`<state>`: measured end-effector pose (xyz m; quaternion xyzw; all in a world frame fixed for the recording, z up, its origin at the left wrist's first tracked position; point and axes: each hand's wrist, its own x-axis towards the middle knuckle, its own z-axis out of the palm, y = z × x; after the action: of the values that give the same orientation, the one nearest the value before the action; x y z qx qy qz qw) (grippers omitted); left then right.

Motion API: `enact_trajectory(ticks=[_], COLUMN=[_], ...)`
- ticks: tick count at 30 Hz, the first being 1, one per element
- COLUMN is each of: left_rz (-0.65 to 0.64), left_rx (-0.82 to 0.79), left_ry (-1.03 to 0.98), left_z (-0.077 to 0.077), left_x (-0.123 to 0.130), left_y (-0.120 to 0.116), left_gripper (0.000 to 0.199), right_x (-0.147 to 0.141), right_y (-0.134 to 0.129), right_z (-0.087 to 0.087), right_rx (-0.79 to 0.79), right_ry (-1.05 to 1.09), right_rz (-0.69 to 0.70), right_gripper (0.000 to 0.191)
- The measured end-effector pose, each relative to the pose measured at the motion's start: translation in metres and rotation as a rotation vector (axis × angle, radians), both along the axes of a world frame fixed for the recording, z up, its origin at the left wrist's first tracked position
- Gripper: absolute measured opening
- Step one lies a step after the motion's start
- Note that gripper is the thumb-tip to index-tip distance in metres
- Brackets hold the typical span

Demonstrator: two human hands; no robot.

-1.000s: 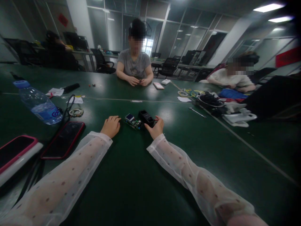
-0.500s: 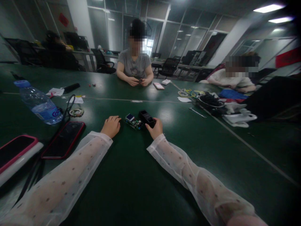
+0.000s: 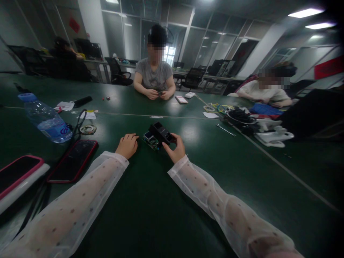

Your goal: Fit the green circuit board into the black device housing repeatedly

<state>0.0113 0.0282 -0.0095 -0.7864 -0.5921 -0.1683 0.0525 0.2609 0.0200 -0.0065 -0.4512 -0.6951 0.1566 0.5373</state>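
Observation:
My right hand (image 3: 176, 147) grips a black plastic case (image 3: 161, 132) by its near end, thumb on one side and fingers on the other. The case is tilted and partly covers a green circuit board (image 3: 151, 142) with a small screen, which lies on the green table (image 3: 150, 200). Whether case and board touch, I cannot tell. To the left of the board, my left hand (image 3: 127, 146) rests flat on the tabletop, fingers stretched out and holding nothing.
On the left are a water bottle (image 3: 51, 122), a red-edged phone (image 3: 73, 161), another phone (image 3: 20, 173) and a coiled bracelet (image 3: 88, 129). A wrench (image 3: 226, 130) and a heap of cables (image 3: 239, 116) lie right. A person (image 3: 154, 77) sits opposite.
My right hand has moved the black case left, from beside the circuit board to over part of it. My left hand has stayed in place.

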Motion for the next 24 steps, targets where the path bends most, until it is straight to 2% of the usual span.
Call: enact_trajectory(ticks=[4, 16, 24], left_rz=[-0.015, -0.018, -0.023], left_rx=[0.020, 0.026, 0.024], left_ry=[0.003, -0.005, -0.013], left_z=[0.0013, -0.0021, -0.0031], left_x=[0.0012, 0.0006, -0.0003], left_y=[-0.0010, 0.0016, 0.0024], left_gripper=[0.034, 0.033, 0.034], right_x=[-0.0011, -0.0037, -0.0047], right_y=[0.0005, -0.0028, -0.0046], right_z=[-0.0019, -0.0006, -0.0002], right_rx=[-0.021, 0.008, -0.012], right_ry=[-0.026, -0.122, -0.369], right_rz=[0.054, 0.086, 0.107], right_gripper=[0.048, 0.054, 0.058])
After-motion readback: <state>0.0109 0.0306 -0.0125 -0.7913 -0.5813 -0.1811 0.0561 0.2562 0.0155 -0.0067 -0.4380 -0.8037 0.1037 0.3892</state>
